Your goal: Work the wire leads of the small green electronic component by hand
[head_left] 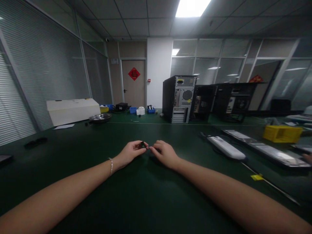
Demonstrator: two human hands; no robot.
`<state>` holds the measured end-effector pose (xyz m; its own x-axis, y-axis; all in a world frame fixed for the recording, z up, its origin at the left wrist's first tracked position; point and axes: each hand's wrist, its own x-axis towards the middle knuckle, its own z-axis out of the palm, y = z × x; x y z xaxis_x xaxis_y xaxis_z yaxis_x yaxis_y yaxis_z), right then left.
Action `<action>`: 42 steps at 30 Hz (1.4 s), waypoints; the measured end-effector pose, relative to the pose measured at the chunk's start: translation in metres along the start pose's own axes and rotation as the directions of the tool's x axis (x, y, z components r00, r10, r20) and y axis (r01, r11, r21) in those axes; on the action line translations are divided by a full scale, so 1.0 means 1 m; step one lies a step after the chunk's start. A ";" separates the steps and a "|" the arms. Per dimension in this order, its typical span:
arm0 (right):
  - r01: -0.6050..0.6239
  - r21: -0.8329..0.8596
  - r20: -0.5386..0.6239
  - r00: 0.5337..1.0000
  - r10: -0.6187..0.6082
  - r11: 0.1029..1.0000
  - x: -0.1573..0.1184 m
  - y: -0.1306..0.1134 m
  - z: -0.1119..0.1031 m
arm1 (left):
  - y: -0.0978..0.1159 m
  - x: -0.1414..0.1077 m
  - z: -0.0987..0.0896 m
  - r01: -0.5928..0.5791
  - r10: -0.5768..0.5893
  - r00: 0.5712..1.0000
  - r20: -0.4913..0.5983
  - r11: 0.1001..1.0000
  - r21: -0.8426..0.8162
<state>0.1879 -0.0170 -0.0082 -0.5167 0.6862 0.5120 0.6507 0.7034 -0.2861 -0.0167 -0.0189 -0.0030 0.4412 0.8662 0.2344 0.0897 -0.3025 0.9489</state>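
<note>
Over the middle of the dark green tabletop (148, 195), my left hand (129, 153) pinches a small black part (142, 145) between thumb and fingers. The part is too small to name; it looks like a little dark block with a hint of green. Right beside it, my right hand (166, 154) is closed, thumb against curled fingers, with its tip close to a tiny light-coloured piece (148, 148) at the part's right side. Whether that piece belongs to the black part or sits in my right fingers is unclear. A bracelet (111, 165) circles my left wrist.
Computer towers (180, 99) stand at the back right. A white power strip (226, 147), long flat panels (268, 148) and a yellow bin (282, 133) lie right. Back left are a metal bowl (99, 117), a white box (73, 111) and small blue bins (151, 110).
</note>
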 end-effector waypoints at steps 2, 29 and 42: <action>0.000 0.000 -0.003 1.000 0.000 1.000 0.000 0.000 0.001 | 0.000 0.000 0.000 0.003 -0.003 1.000 0.027 1.000 0.010; 0.003 0.003 0.025 1.000 -0.003 1.000 0.001 -0.001 -0.001 | 0.011 -0.004 0.003 0.081 -0.081 0.997 0.018 0.997 0.016; -0.007 0.007 0.030 1.000 0.006 1.000 0.001 -0.001 -0.001 | 0.006 -0.002 0.003 0.027 -0.029 0.999 0.038 0.999 0.044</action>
<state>0.1872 -0.0176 -0.0067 -0.5288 0.6958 0.4860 0.6502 0.7002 -0.2949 -0.0142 -0.0238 0.0013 0.4724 0.8588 0.1983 0.1414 -0.2959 0.9447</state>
